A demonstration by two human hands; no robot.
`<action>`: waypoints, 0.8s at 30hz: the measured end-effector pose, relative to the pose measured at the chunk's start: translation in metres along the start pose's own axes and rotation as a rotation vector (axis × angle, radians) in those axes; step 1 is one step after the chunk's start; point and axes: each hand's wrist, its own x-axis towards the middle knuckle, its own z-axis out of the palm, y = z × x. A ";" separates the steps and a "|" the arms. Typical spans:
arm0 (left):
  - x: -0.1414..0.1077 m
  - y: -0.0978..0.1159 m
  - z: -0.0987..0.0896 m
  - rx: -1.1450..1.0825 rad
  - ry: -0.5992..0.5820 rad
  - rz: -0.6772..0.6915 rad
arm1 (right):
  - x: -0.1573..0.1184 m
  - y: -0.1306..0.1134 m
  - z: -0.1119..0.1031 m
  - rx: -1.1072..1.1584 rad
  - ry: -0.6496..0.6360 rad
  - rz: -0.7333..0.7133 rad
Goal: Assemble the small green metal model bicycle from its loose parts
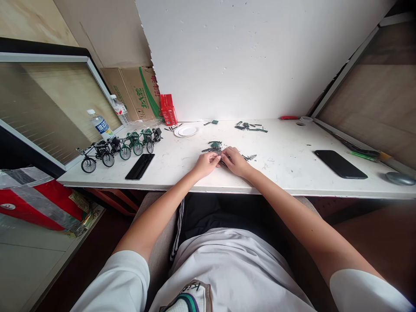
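My left hand (208, 164) and my right hand (234, 161) meet over the white table (175, 173), fingertips pinched close together. Between them is a small dark part, mostly covered by the fingers and too small to name. Just beyond the hands lie dark and green model pieces (214, 144). More small dark pieces (249, 157) are scattered to the right of my right hand. At the left stand several miniature bicycles, a black one (95, 157) nearest the edge and green ones (131, 145) behind it.
A phone (140, 167) lies left, another black phone (340, 164) right, beside a grey mouse (399, 178). Farther back are a white plate (186, 131), a red box (168, 109), loose green and black parts (250, 126) and a red-handled tool (289, 117). Bottles (99, 123) stand behind the bicycles.
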 end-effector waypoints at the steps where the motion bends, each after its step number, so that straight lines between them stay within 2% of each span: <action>1: 0.000 0.000 0.000 0.001 0.000 0.001 | 0.000 0.000 0.000 0.001 0.001 0.000; 24: 0.000 0.002 0.000 0.011 -0.007 -0.011 | 0.000 0.001 0.000 -0.007 -0.001 -0.013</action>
